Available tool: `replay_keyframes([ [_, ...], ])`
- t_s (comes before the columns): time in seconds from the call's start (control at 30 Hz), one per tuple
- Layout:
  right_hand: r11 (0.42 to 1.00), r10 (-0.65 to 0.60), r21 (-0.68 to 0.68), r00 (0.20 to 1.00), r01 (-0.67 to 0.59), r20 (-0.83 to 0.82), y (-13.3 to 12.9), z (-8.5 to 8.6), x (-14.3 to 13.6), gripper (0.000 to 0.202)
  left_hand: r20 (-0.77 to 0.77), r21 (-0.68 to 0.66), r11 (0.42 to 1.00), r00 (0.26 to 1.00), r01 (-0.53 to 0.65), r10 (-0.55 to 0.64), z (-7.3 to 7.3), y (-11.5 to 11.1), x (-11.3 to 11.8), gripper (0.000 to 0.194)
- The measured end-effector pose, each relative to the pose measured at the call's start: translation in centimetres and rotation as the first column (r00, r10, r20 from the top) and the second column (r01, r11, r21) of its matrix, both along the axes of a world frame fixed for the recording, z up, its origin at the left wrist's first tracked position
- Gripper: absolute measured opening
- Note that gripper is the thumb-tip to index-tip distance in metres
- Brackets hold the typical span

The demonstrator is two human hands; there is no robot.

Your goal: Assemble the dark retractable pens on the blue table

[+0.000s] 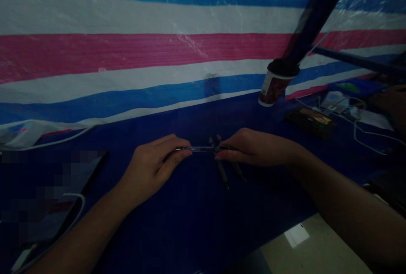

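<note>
A slim pen with a pale, see-through-looking barrel (202, 149) lies level between my two hands. My left hand (158, 157) is closed on its left end, thumb below and fingers above. My right hand (253, 147) pinches the right end, where a darker part shows between thumb and forefinger. Under and beside the right fingertips, two dark pens (223, 174) rest slantwise on the blue table (177, 215). My right hand partly covers them. Dim light hides the finer details of the held pen.
A lidded paper cup (275, 83) stands at the back right. Cables and a dark packet (312, 119) lie farther right. On the left are a dark flat device (63, 206) with a white cable and a power strip (23, 134). Striped sheeting (142, 50) hangs behind the table.
</note>
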State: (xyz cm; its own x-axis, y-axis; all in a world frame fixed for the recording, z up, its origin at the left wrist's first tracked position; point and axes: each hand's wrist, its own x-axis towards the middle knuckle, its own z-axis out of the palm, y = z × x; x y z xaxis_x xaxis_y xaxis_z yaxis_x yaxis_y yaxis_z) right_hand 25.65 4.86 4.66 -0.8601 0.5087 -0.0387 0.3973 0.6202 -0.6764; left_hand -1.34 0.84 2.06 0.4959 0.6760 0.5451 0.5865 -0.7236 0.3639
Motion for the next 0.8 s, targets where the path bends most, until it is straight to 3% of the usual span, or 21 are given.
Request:
replay_keyframes([
  [0.1,0.999,-0.025,0.024,1.0,0.025,-0.01,-0.1,-0.1,-0.2,0.04,-0.009,0.045,0.999,1.0,-0.018,0.018,-0.1,-0.1,0.0,0.021],
  [0.2,0.996,-0.083,-0.023,0.993,0.082,-0.083,-0.3,-0.2,-0.3,0.043,-0.012,0.171,0.981,0.996,-0.088,0.092,-0.5,-0.2,-0.1,0.019],
  [0.3,0.978,-0.1,-0.195,0.985,0.072,-0.142,-0.3,-0.4,-0.3,0.051,-0.035,0.29,0.95,0.991,-0.11,0.126,-0.6,-0.4,-0.2,0.02],
  [0.43,0.912,-0.077,-0.41,0.974,-0.017,-0.214,-0.1,-0.6,-0.1,0.055,-0.01,0.352,0.931,0.994,-0.095,0.105,-0.1,-1.0,0.0,0.022],
  [0.6,0.928,-0.013,-0.368,0.986,-0.051,-0.169,0.0,-0.4,-0.1,0.047,-0.017,0.3,0.946,0.991,-0.124,0.135,-0.1,-1.4,0.2,0.013],
  [0.73,0.947,-0.004,-0.32,0.993,-0.034,-0.115,-0.3,-0.1,-0.2,0.045,-0.101,0.385,0.922,0.995,0.039,0.0,-0.3,-0.7,0.0,0.015],
  [0.8,0.971,-0.015,-0.239,0.995,-0.009,-0.099,-0.4,-0.1,-0.3,0.044,-0.166,0.395,0.916,0.986,0.071,-0.005,-0.1,-0.4,-0.1,0.017],
])
